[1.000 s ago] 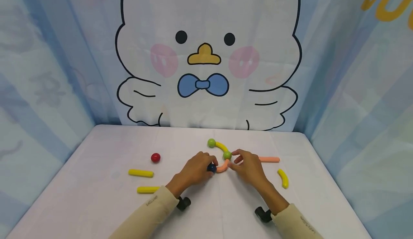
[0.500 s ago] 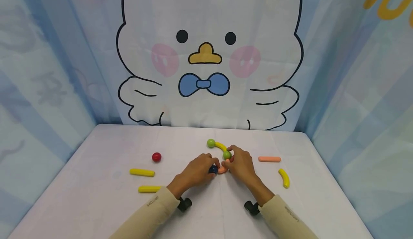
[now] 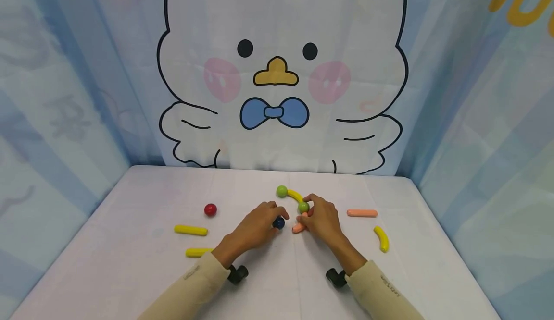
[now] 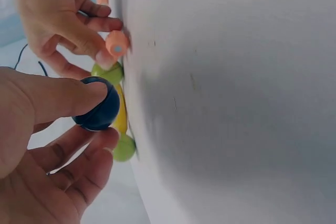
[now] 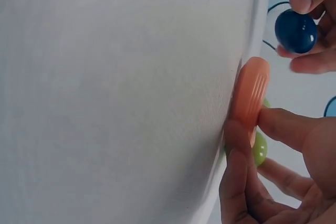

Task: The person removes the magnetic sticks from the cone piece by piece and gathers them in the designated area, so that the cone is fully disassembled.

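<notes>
My left hand (image 3: 252, 225) pinches a dark blue ball (image 4: 102, 116) between thumb and fingers. The ball stands apart from the end of a curved orange stick (image 5: 249, 90), which shows a small metallic-looking spot in the left wrist view. My right hand (image 3: 322, 219) holds that stick between thumb and fingers. At the stick's far end, a green ball (image 3: 303, 207) touches it, partly behind the right fingers. From there a curved yellow stick (image 3: 295, 194) runs to a second green ball (image 3: 282, 191). Whether these touching pieces are firmly joined cannot be told.
Left on the white table (image 3: 143, 272) lie a red ball (image 3: 210, 210) and a straight yellow stick (image 3: 191, 230). Another yellow stick (image 3: 198, 252) is partly behind the left arm. To the right are a straight orange stick (image 3: 361, 213) and a curved yellow stick (image 3: 381, 239).
My right hand has moved left and taken hold of the curved orange stick. My left hand has drawn the blue ball leftward, opening a gap between ball and stick.
</notes>
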Demonstrator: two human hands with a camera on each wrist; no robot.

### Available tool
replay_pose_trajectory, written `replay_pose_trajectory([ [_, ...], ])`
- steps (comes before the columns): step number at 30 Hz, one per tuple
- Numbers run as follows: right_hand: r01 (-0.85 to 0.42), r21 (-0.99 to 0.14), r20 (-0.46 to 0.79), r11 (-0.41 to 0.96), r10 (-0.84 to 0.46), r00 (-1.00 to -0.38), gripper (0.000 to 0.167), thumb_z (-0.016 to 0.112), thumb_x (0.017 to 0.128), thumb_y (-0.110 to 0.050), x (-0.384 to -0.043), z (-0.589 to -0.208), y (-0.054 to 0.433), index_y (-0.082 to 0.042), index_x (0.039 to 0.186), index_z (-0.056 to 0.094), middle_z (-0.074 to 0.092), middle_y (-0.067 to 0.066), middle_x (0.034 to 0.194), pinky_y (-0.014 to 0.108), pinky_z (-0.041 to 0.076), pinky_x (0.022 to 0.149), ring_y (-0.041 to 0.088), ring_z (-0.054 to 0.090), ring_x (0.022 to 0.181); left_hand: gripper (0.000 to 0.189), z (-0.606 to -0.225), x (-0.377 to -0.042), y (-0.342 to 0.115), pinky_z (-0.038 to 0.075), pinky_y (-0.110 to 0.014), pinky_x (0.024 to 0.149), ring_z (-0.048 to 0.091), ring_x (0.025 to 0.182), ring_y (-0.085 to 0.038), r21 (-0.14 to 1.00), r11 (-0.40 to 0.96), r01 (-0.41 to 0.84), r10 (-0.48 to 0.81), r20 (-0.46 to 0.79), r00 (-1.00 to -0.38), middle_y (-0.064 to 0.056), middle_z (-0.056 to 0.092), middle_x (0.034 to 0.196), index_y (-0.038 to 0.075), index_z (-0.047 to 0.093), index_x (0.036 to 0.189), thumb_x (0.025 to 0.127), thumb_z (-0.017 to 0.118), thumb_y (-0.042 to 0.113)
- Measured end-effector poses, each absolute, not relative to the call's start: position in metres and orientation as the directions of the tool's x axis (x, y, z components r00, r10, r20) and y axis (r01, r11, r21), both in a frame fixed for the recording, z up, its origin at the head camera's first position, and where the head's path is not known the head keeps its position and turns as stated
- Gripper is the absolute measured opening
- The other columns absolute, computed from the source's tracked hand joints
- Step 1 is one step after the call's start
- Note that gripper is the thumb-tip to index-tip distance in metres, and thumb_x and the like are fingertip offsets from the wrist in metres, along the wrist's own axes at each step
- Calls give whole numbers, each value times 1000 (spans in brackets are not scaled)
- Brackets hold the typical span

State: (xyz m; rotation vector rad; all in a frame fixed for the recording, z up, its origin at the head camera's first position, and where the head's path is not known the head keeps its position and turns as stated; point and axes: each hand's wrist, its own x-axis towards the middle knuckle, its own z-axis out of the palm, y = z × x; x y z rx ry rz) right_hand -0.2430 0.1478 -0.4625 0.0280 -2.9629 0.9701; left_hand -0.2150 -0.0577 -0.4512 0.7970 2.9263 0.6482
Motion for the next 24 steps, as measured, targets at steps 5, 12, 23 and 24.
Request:
replay_pose_trajectory([
  [5, -4, -592, 9, 806, 2, -1000, 54, 91, 84, -18, -243, -462, 147, -11, 133, 69, 67, 5, 88, 31, 44, 67, 21, 59, 78, 36, -445, -208, -72, 55, -41, 107, 61, 115, -21, 432, 769, 471, 471, 114, -875, -2, 69, 121, 16, 71, 126, 93, 81, 5],
  [12, -7, -593, 8, 805, -3, -1000, 54, 91, 84, -18, -244, -463, 148, -11, 133, 69, 67, 5, 89, 31, 44, 67, 20, 58, 79, 40, -434, -199, -95, 57, -40, 105, 60, 114, -19, 465, 776, 426, 395, 169, -903, -1, 70, 123, 18, 71, 126, 91, 82, 2],
  [23, -6, -600, -4, 800, -10, -1000, 54, 91, 85, -18, -243, -461, 148, -11, 133, 68, 67, 6, 90, 31, 45, 68, 21, 59, 81, 45, -420, -193, -144, 59, -43, 102, 66, 114, -23, 446, 797, 407, 308, 279, -909, -3, 67, 120, 16, 72, 123, 86, 84, -5],
  [24, -7, -602, -4, 799, -11, -1000, 54, 91, 85, -18, -243, -461, 148, -11, 133, 68, 67, 6, 90, 31, 45, 68, 21, 59, 81, 45, -420, -194, -149, 60, -44, 101, 68, 112, -24, 448, 796, 408, 304, 287, -908, -4, 66, 119, 15, 72, 124, 85, 84, -6],
])
